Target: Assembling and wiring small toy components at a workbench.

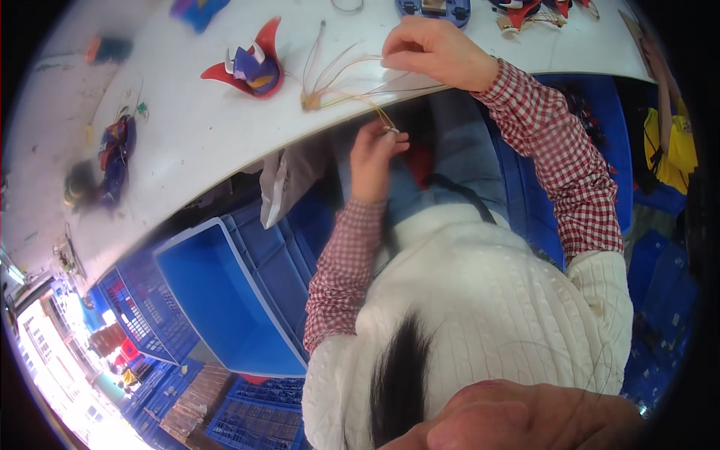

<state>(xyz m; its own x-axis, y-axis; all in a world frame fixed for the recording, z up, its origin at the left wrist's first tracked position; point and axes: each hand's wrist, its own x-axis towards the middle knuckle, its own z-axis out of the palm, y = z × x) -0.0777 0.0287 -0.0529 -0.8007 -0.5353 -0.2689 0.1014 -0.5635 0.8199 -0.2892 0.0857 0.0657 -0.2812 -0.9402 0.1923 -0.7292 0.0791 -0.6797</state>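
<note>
A small yellowish-brown circuit piece (310, 100) lies on the white table near its front edge, with several thin wires fanning out of it. Yellow and orange wires (381, 114) run from it over the table's edge to my left hand (371, 159), whose fingers pinch a small whitish part (391, 130) at their end. Above the tabletop, farther right, my right hand (435, 54) is closed with thumb and forefinger together on the end of a thin wire (361, 60). Left of the circuit piece sits a purple and red horned toy head (255, 69).
The white table (195, 142) curves across the front. On it are a blue device (435, 9) at the back, more toy parts (525, 13) at the right and a dark purple toy part (116, 157) at the left. Blue crates (225, 300) stand below.
</note>
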